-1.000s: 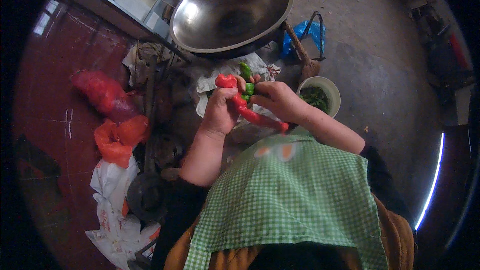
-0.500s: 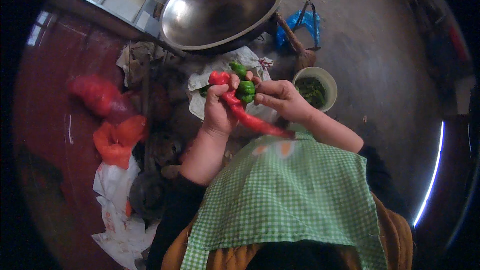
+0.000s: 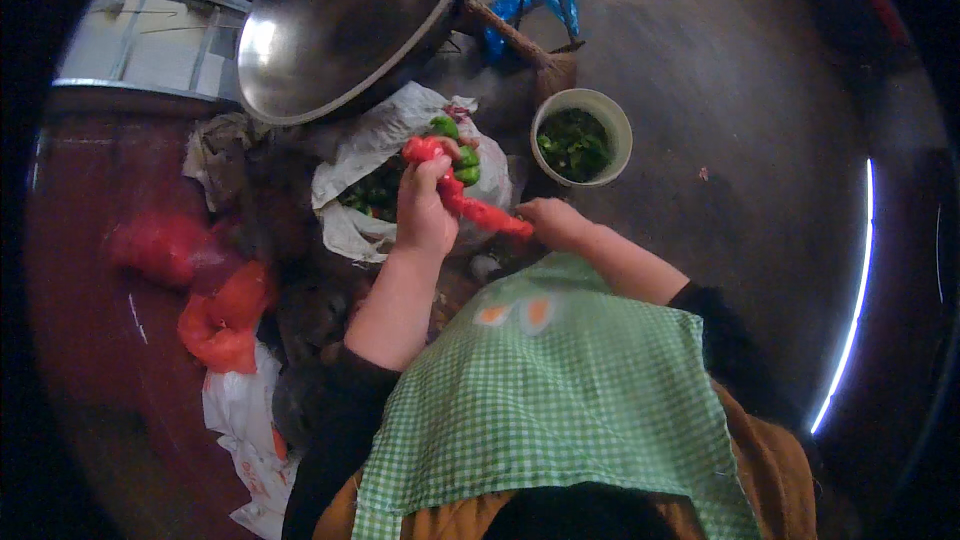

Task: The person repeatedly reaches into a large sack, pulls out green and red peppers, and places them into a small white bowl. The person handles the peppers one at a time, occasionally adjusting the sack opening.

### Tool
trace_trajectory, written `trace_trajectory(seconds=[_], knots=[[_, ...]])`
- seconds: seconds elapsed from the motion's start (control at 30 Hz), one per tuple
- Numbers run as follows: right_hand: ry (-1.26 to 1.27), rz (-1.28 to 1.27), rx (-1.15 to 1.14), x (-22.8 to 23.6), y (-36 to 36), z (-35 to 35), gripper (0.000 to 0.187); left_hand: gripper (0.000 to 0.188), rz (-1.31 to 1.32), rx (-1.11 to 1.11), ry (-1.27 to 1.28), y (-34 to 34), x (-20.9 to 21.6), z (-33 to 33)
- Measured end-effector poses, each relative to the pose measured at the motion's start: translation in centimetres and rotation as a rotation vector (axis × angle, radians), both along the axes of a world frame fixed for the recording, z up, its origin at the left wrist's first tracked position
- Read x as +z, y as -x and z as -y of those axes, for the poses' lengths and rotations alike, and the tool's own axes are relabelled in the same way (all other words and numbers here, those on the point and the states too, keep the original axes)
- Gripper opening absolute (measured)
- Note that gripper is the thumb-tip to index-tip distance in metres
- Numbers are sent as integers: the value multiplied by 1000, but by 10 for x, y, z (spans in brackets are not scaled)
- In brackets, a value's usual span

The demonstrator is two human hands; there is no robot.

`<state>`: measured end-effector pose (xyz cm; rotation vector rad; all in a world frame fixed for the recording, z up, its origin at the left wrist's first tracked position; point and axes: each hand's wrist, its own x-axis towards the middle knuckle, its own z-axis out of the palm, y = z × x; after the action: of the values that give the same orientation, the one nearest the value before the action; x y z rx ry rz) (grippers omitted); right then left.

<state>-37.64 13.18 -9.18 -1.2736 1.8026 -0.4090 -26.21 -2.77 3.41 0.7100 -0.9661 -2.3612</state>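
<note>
"What just changed?"

"My right hand (image 3: 560, 223) has come away from the green pepper (image 3: 467, 170); it sits, fingers curled, at the tip of the red pepper (image 3: 455, 202). Whether it grips, I can't tell."

"And the peppers?"

"Over the white sack (image 3: 362, 140), left of the bucket (image 3: 623, 132). My left hand (image 3: 427, 208) is closed round both, so I'd say it does the holding."

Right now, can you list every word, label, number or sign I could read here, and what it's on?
White plastic bag, lower left: red print, too blurred to read.
Apron: orange-and-white patches, no lettering I can see.
Red pepper: none visible.
Nothing else shows readable text.
</note>
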Motion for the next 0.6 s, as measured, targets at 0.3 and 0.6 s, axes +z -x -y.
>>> trace_trajectory(seconds=[0.3, 0.6], knots=[[-213, 48, 164, -80, -27, -83, 31, 83, 381, -158, -160, 132, -97, -15], [-251, 135, 45, -106, -16, -95, 29, 27, 850, 350, 432, -17, -200, 73]])
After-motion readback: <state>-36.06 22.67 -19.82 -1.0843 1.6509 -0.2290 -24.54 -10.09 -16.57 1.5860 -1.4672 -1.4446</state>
